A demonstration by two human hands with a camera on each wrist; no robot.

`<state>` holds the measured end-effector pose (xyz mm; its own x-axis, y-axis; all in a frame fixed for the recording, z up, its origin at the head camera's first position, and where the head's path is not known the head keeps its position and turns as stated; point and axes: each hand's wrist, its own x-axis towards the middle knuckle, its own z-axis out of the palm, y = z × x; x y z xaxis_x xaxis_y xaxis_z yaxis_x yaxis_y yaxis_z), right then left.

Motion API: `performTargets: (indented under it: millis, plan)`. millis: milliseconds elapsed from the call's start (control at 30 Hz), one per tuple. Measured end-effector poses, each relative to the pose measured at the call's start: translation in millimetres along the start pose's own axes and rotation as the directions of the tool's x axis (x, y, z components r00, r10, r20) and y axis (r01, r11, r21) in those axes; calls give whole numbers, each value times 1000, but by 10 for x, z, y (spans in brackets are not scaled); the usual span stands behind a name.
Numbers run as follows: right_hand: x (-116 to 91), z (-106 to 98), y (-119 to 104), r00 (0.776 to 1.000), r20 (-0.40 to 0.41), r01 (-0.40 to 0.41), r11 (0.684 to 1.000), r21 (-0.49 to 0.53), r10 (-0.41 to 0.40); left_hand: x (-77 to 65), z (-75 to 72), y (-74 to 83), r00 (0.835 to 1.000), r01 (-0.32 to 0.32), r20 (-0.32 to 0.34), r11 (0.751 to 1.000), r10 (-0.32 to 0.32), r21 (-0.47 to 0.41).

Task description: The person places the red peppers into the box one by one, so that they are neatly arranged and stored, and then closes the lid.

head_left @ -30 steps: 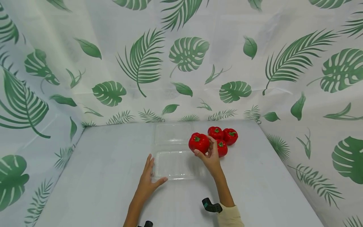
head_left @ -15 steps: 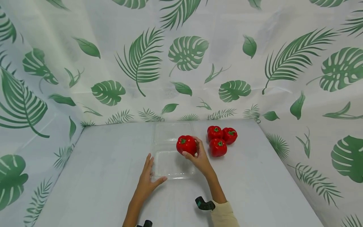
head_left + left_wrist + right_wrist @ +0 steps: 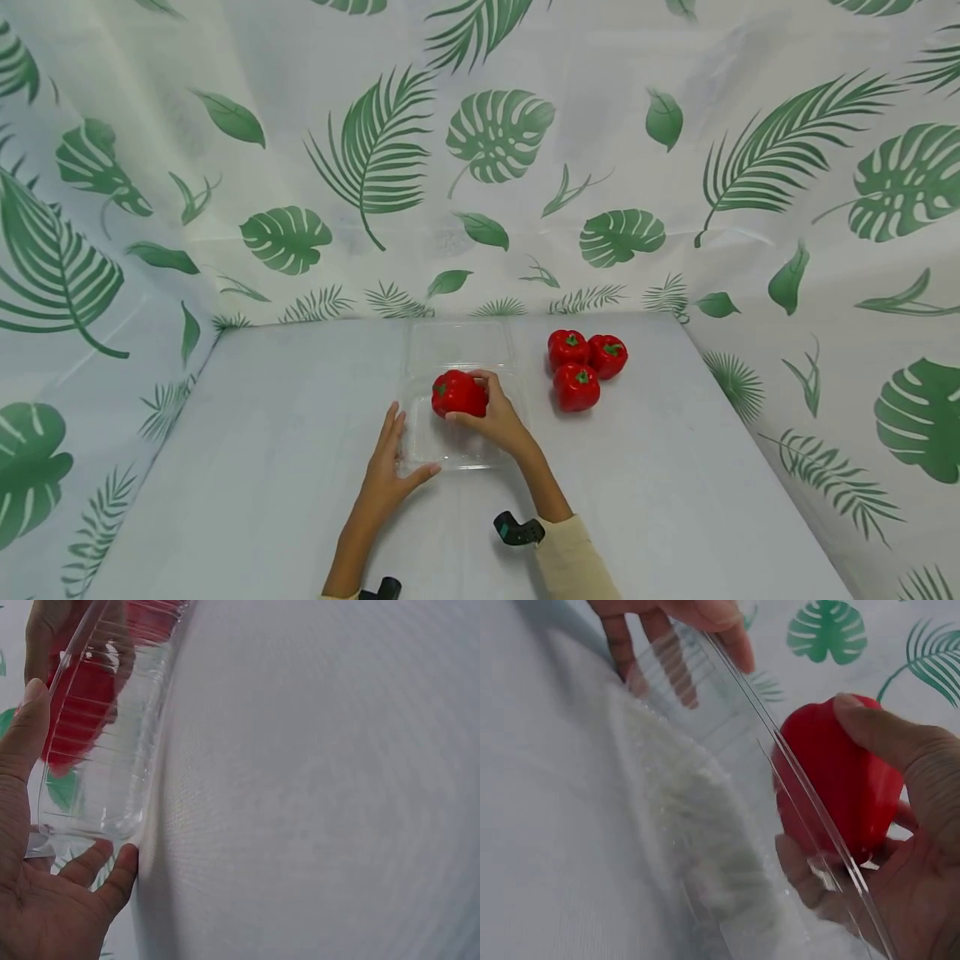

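A red bell pepper [image 3: 455,393], its green stem facing left, is held in my right hand [image 3: 501,419] over the clear plastic container [image 3: 459,458]. In the right wrist view, thumb and fingers grip the pepper [image 3: 832,776] from both sides, partly behind the container's transparent rim. My left hand [image 3: 386,477] rests at the container's left side, fingers extended and thumb spread along the near edge. The left wrist view has the left hand's fingertips [image 3: 124,870] right at a lower corner of the container [image 3: 97,799].
Three more red bell peppers [image 3: 577,387] sit clustered to the right of the container. The container's clear lid [image 3: 459,340] lies folded back behind it. A white table [image 3: 285,433] spreads around, with a leaf-print cloth [image 3: 525,242] hanging behind and at both sides.
My right hand has carried the bell pepper left, from beside the other peppers to over the container, lower now and tilted leftward. The left hand has stayed at the container's side.
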<state>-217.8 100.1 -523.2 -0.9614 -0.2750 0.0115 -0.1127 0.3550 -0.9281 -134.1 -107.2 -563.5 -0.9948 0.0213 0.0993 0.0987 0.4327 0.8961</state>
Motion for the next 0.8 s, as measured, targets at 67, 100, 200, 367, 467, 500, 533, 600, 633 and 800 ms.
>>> performTargets:
  millis: [67,100,200,367,467,500,533,600,633,800]
  plan:
    - [37,48,-2,1000,2,10,1000,-28,-10,2,-7,6,1000,1,3,1000,-1,-8]
    - [55,70,-4,1000,4,15,999,-42,-15,3,-11,10,1000,3,6,1000,-3,-11]
    - [90,125,-14,999,0,37,995,-92,-37,4,-20,19,1000,2,7,1000,-2,-13]
    - [121,200,-36,999,1,40,987,-158,-41,6,-27,16,1000,-2,7,1000,2,-5]
    - [137,237,-57,999,3,35,985,-172,-35,11,-30,13,1000,4,7,1000,-4,1]
    - [143,249,-61,999,2,34,984,-175,-35,14,-30,11,1000,6,7,1000,-6,7]
    - [149,261,-66,999,2,32,984,-176,-32,16,-29,9,1000,2,7,1000,-2,11]
    - [162,289,-65,1000,-2,31,984,-175,-31,17,-28,4,1000,-1,7,1000,1,15]
    - [168,304,-62,1000,-4,26,984,-176,-27,19,-26,0,1000,-4,6,1000,4,13]
    - [170,366,-69,1000,-12,23,982,-189,-26,11,-15,-24,1000,-10,5,1000,10,6]
